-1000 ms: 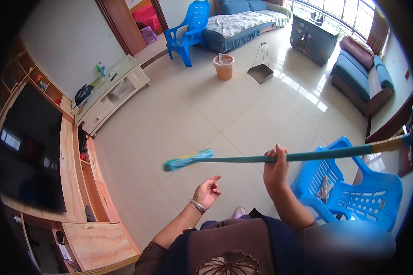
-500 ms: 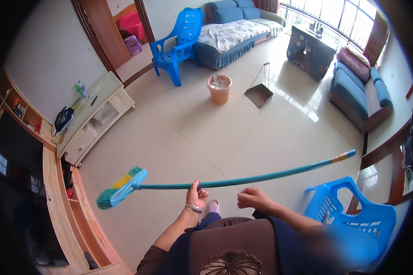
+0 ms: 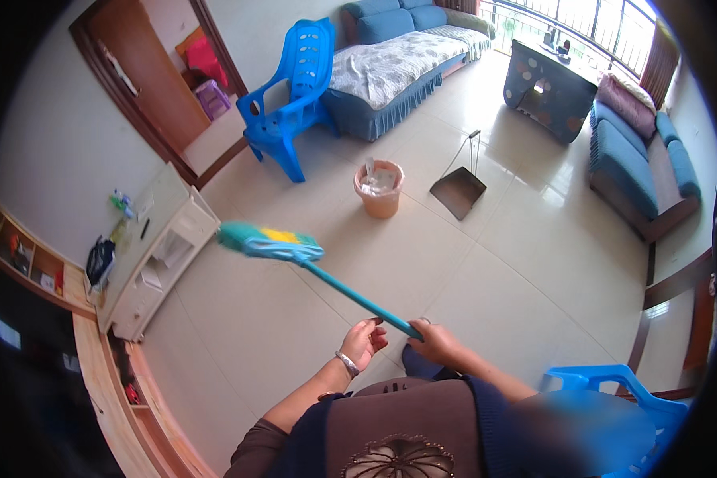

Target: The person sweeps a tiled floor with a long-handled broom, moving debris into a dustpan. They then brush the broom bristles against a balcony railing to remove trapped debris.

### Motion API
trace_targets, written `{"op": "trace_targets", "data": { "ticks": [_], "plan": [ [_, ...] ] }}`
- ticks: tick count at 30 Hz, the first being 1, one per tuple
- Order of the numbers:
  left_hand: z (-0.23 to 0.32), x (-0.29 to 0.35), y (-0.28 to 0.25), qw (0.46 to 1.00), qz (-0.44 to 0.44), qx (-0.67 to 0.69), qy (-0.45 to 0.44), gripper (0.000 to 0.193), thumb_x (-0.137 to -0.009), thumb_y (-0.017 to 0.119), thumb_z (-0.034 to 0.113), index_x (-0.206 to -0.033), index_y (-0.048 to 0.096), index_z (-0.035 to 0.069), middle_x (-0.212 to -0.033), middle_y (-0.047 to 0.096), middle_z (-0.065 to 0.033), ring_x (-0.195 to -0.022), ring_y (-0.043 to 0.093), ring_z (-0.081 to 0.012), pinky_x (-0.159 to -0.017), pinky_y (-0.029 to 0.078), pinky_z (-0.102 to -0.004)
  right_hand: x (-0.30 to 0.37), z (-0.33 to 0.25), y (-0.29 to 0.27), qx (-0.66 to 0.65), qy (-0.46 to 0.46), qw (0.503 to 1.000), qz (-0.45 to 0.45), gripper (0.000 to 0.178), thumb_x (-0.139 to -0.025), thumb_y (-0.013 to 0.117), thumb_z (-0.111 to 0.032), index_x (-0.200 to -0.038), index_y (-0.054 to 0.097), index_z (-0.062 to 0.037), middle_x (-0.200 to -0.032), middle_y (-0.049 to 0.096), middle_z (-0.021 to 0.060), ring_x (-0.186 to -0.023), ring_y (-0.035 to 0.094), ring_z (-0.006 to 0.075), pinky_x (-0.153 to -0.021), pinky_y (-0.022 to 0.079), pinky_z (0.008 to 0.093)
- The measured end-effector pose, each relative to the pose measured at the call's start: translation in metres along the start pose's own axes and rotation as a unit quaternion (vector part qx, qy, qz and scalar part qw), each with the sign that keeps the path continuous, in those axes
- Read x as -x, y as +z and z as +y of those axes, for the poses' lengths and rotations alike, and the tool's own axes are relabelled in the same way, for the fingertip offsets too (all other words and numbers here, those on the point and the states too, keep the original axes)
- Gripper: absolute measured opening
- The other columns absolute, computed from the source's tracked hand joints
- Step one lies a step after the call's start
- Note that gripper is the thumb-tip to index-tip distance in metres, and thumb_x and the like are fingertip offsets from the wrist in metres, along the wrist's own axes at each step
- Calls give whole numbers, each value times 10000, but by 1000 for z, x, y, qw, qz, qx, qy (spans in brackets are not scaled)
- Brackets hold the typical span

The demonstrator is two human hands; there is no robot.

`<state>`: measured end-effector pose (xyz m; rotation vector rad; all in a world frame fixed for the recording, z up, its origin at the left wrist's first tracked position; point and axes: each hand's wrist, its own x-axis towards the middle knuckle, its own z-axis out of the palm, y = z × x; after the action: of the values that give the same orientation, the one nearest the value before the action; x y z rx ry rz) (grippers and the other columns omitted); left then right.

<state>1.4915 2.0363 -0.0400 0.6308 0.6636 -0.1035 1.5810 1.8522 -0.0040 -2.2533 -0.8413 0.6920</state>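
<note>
1. Closed round the teal pole of a long broom (image 3: 350,292), the right hand (image 3: 438,342) carries it near the body, likely so the far end can reach well forward; past that fist, the rest of the pole is hidden.
2. Half-curled, with a gap between thumb and fingers, the left hand (image 3: 364,342) wears a silver bracelet (image 3: 346,364) and sits just beside the pole, perhaps ready to steady it; I cannot tell whether fingertips touch.
3. Out front and to the left, the light-blue plastic broom head (image 3: 271,247) with green and yellow bristles is blurred; whether it meets the floor is unclear.
4. Beyond it stands a round, orange-pink bin (image 3: 380,209) holding pale, crumpled waste (image 3: 378,179).
5. Near the bin, a dark, square-mouthed dustpan (image 3: 459,191) rests with its wire handle upright, presumably for easy grabbing.
6. At left, a white low cabinet (image 3: 166,190) has something pale in its open compartment.
</note>
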Motion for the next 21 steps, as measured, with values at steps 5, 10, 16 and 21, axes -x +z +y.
{"op": "trace_targets", "data": {
  "ticks": [5,10,16,21],
  "plan": [
    [83,-95,35,997,34,34,59,245,-844,374,-60,-1079,432,-22,-994,568,-163,-916,584,-281,-873,484,-395,-91,27,-76,-100,80,992,-21,316,-810,603,-230,-1057,551,-40,-830,619,193,-791,604,335,-696,464,411],
    [141,-187,74,994,18,63,82,166,-879,372,-48,-1019,460,-38,-1028,544,-203,-1033,544,-332,-970,438,-438,-157,57,-118,-175,104,977,64,342,-813,643,-219,-1088,548,-40,-821,610,150,-765,574,218,-703,459,354],
    [203,-303,84,989,59,119,60,141,-904,383,15,-978,487,-43,-1005,558,-206,-1017,550,-338,-945,457,-440,-221,87,-146,-205,146,961,118,351,-815,624,-205,-1118,528,-57,-785,606,169,-731,594,236,-680,466,351],
    [269,-407,78,987,61,149,25,280,-960,330,206,-967,487,-26,-1005,565,-191,-985,559,-341,-920,467,-443,-286,86,-171,-184,198,955,120,350,-815,623,-208,-1114,526,-55,-787,608,181,-713,596,261,-664,463,368]
  ]
}}
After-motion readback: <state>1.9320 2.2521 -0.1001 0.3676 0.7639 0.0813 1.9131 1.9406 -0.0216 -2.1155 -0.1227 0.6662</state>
